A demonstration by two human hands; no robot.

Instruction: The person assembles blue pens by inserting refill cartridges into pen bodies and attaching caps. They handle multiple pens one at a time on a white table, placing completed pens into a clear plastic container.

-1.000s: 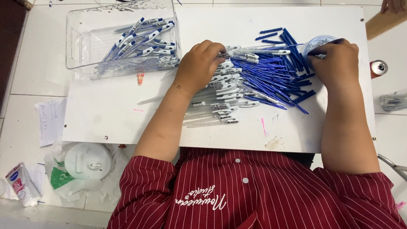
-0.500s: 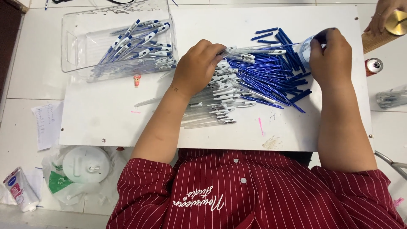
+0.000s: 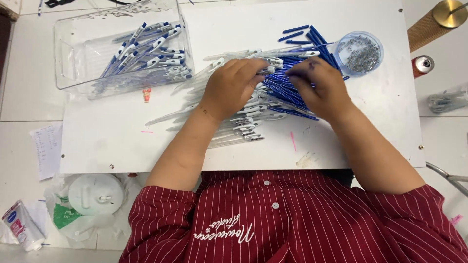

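Head view, only one: both hands are working over a white board (image 3: 122,141) on the table.

Left hand (image 3: 233,86) is lying palm down on the pile of clear pen barrels (image 3: 234,127), fingers curled, tips pinching a white-and-clear pen part (image 3: 273,62) at the top of the pile. So it is clamped on that part, as far as the knuckles are letting me see.

Right hand (image 3: 319,86) is sitting just right of the left hand, fingertips nearly meeting it, covering the heap of blue refills (image 3: 312,41). Fingers are bent down into the heap; whether they are gripping one refill I cannot tell, they are hiding it.

Beyond the right hand, up and to its right: round clear dish (image 3: 378,48) holding small metal springs (image 3: 361,51), touching the edge of the blue heap.

Well to the left of the left hand, up: clear plastic tray (image 3: 73,63) with finished blue-and-white pens (image 3: 146,48) lying slanted in it. A small pink figure (image 3: 146,94) is sitting just below the tray.

Far right of the right hand: a brown cylinder with brass cap (image 3: 434,22) and a red can (image 3: 422,65), off the board.

Near the left elbow, below the board: a white round lid (image 3: 95,194) on a plastic bag.
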